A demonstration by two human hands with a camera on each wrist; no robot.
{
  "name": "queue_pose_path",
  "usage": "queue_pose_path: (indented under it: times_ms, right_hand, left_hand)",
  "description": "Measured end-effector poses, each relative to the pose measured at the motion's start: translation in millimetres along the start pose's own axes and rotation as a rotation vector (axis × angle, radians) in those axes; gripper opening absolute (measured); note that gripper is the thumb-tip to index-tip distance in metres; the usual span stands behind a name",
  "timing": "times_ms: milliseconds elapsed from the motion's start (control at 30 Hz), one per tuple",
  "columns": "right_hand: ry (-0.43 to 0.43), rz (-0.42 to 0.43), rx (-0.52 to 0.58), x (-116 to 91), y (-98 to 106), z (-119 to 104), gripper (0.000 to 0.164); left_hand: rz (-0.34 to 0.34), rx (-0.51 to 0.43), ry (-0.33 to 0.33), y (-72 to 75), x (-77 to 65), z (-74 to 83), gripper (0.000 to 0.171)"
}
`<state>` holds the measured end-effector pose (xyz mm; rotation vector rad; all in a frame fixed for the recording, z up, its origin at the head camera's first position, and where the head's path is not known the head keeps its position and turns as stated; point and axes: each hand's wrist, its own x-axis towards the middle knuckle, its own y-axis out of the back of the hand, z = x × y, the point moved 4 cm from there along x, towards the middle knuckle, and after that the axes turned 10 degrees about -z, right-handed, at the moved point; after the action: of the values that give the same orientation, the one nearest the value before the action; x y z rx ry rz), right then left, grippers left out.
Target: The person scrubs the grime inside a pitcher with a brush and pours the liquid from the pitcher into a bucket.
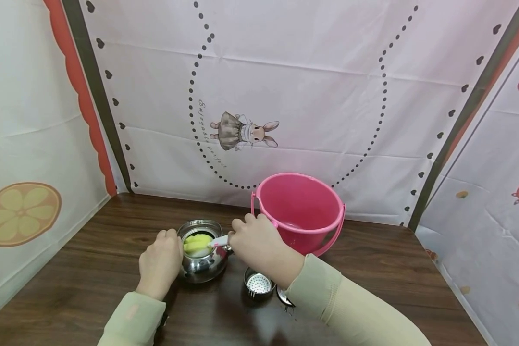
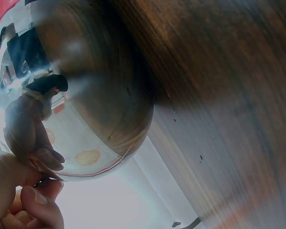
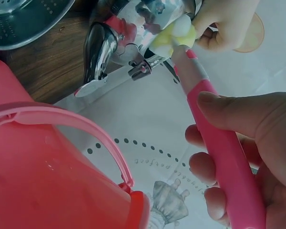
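Note:
A shiny steel teapot point(image 1: 204, 271) stands upright on the wooden table, its top uncovered. At its left side, my left hand point(image 1: 161, 257) grips the pot's edge, with thumb and fingers point(image 2: 40, 202) pinched together there in the left wrist view. My right hand point(image 1: 264, 245) holds a sponge brush point(image 3: 224, 157) by its thick pink handle, fingers wrapped round it. The brush's yellow and white sponge head point(image 1: 197, 242) sits in the pot's round opening. The spout point(image 3: 97, 55) points toward the bucket side. The sponge's lower part is hidden inside the pot.
A pink bucket point(image 1: 300, 202) with its handle hanging down stands behind my right hand. A small perforated strainer point(image 1: 259, 284) lies in front of the pot, and beside it a round metal piece point(image 1: 284, 296) is partly under my right sleeve. Printed cloth walls point(image 1: 320, 96) enclose the table.

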<state>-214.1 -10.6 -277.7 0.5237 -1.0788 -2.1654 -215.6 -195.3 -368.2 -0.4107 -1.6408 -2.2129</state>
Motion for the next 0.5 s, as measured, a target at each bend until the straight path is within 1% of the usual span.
queue_pose_path:
  times_ms: [200, 500]
  right_hand:
    - [-0.024, -0.008, 0.037, -0.8, -0.7, 3.8, 0.015]
    - [-0.036, -0.048, 0.079, 0.6, 0.2, 7.9, 0.016]
  left_hand:
    - [0.002, -0.002, -0.004, -0.5, -0.3, -0.4, 0.016]
    - [-0.003, 0.014, -0.018, -1.2, -0.1, -0.7, 0.016]
